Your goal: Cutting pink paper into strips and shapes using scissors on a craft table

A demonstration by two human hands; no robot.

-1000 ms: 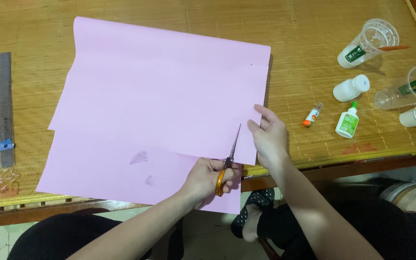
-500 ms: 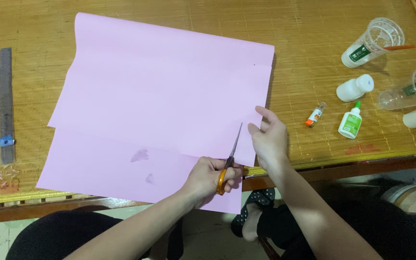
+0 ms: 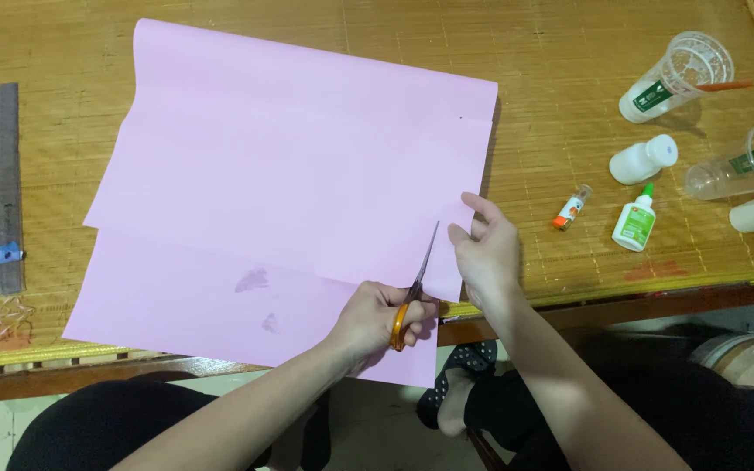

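The left hand (image 3: 381,318) is closed through the orange handles of the scissors (image 3: 414,292), blades slightly parted and pointing away from the body into the near edge of the pink paper (image 3: 290,183). Just right of the blades, the right hand (image 3: 486,253) pinches the paper's right edge, thumb on top. Since half a second ago the blades seem barely further in, though it is hard to judge; the cut looks newly started. A glue bottle (image 3: 634,222) lies well right of that grip.
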